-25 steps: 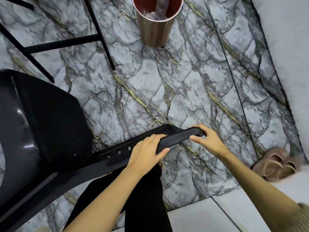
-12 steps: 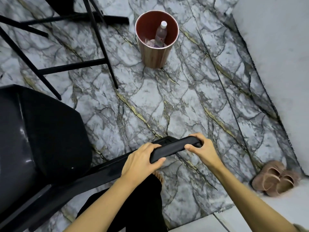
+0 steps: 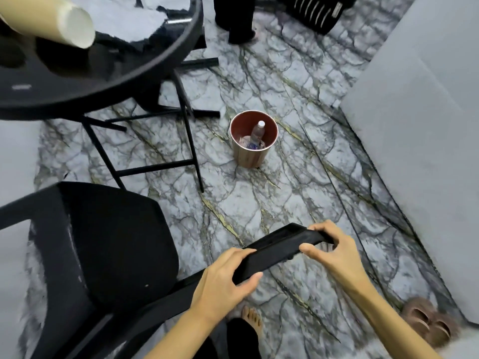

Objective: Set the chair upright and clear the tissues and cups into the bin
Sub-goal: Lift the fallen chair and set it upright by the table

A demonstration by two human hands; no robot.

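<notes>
Both forearms reach forward and down from the bottom edge, bare, converging on the black top rail of the chair (image 3: 103, 244). Left hand (image 3: 223, 278) wrapped over the nearer stretch of that rail, fingers curled on top, thumb pressed underneath against the edge, wrist bent slightly inward. Right hand (image 3: 334, 252) clamped on the far end of the same rail, fingers hooked over the corner, thumb laid along the near side, elbow out to the right. Between the two hands, only a short bare stretch of rail. To the left of the left hand, the dark seat shell, tilted, with its frame running down toward the lower left. Ahead of both hands, well apart across the marbled floor (image 3: 305, 193), the round bin (image 3: 254, 154), upright, with a clear bottle (image 3: 258, 133) standing inside among some scraps. Far ahead and to the left of the hands, the round dark desk (image 3: 108, 71), carrying a paper cup (image 3: 64, 27) lying on its side and crumpled white tissues (image 3: 145, 14) beyond it. Beneath the desk, black legs and crossbars. Just below the left wrist, a bare foot (image 3: 252, 320) on the floor. Low to the right of the right forearm, a pair of fuzzy slippers (image 3: 427, 325) near the wall.
</notes>
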